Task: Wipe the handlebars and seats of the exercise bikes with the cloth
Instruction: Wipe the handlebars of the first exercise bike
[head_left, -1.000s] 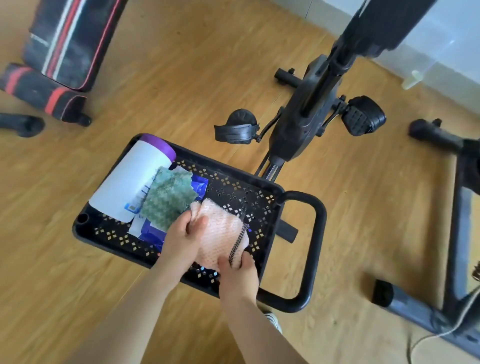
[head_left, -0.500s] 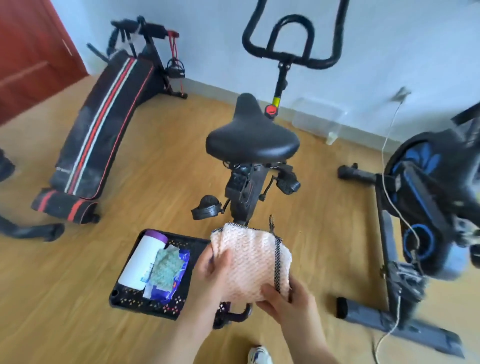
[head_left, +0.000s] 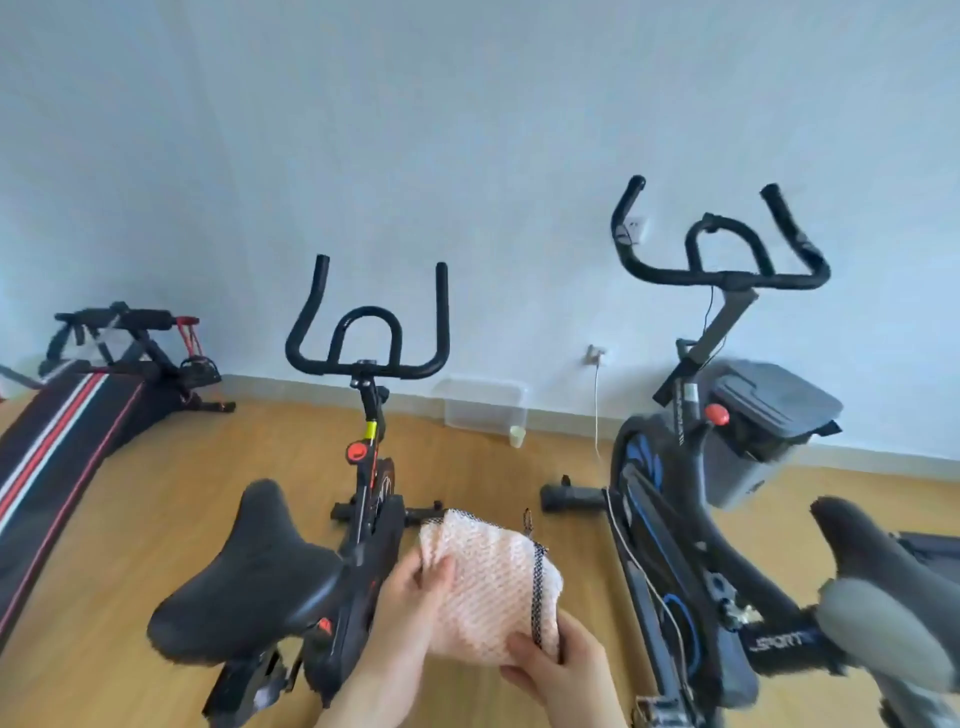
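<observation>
Left hand (head_left: 410, 597) grips the pink cloth (head_left: 491, 582) at its left edge, fingers curled. Right hand (head_left: 558, 670) pinches its lower right corner. Cloth held clear of both bikes.

The left hand (head_left: 410, 587) pinched the upper edge of a folded pink cloth (head_left: 488, 587), and the right hand (head_left: 563, 670) gripped its lower corner. The cloth was between the left bike (head_left: 374, 525) and the right bike (head_left: 644, 467), near the left bike's black seat (head_left: 249, 577), not touching it.
</observation>
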